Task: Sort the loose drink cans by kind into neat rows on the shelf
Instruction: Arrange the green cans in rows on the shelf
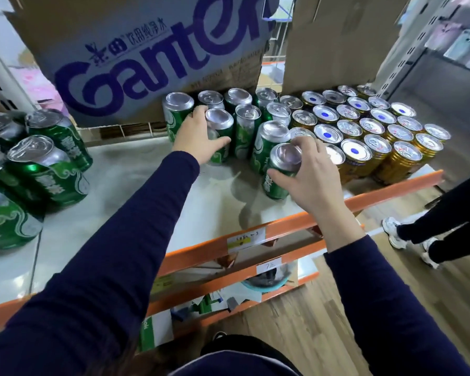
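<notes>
Several green cans (246,126) stand in rows at the middle of the white shelf (136,191). To their right, gold cans (380,137) fill tidy rows. My left hand (198,137) grips an upright green can (219,123) in the group's front row. My right hand (310,175) holds another green can (281,172) by its top, at the front of the green rows, just left of the gold ones. More loose green cans (38,169) stand bunched at the shelf's far left.
A large Ganten cardboard box (136,55) and a plain cardboard box (337,39) stand behind the cans. The orange shelf edge (255,234) runs in front, with lower shelves beneath. A person's legs (429,232) stand on the wooden floor at the right.
</notes>
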The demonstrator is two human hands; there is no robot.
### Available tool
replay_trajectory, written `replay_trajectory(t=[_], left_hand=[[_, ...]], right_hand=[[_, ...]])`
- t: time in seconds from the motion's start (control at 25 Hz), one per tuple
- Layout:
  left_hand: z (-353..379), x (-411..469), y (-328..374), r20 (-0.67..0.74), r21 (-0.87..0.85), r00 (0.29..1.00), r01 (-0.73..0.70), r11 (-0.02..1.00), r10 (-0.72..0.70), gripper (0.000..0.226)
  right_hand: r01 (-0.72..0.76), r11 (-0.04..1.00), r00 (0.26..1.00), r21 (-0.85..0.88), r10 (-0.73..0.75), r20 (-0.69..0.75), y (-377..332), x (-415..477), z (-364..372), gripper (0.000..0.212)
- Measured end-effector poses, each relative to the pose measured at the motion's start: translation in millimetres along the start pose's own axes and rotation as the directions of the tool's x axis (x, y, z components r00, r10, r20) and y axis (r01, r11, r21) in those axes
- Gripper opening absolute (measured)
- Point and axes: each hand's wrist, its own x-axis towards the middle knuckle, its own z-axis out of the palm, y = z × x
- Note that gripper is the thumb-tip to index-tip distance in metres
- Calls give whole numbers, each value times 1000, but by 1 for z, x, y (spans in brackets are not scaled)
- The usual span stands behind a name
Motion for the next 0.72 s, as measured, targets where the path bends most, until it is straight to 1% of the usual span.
replay_trajectory(t=[0.12,0.2,0.24,0.32,0.4,0.44,0.48,0.52,0.56,0.6,0.64,0.72], left_hand=[[-10,-16,-10,-72,-8,997,-2,1000,1,77],[-27,-41,-28,-169,3,985,31,1000,-30,75],[-36,-58,-40,-218,12,974,65,998,-61,75],[-54,-93,-63,-304,27,944,142,989,-128,75],[-66,-123,-77,-369,-10,912,188,982,-178,75],[-69,-135,-82,-402,-40,896,191,981,-191,75],[-69,-144,-86,-426,-75,882,186,980,-201,75],[-65,-150,-88,-435,-123,872,189,974,-224,77],[-61,-154,-89,-422,-181,866,209,961,-268,80],[-55,-154,-88,-385,-239,866,241,940,-320,84],[-50,-153,-88,-335,-286,871,270,919,-360,86],[-47,-149,-86,-257,-317,894,281,906,-367,79]], right_hand=[[60,988,997,145,-68,47,-9,-2,7,63],[84,960,991,266,-107,76,-22,1,17,61],[67,937,989,343,-109,105,-30,4,23,59],[-23,859,975,511,-93,200,-46,8,35,55],[-104,799,946,592,-105,307,-56,10,44,54],[-113,810,913,575,-143,382,-59,13,49,56],[-92,859,856,505,-191,480,-61,16,53,59],[-20,921,780,390,-230,582,-62,18,57,64],[76,956,721,284,-250,647,-65,21,60,68],[151,962,703,229,-267,660,-69,23,64,72],[186,955,712,233,-294,638,-76,24,67,77],[227,935,726,272,-349,593,-93,23,74,85]])
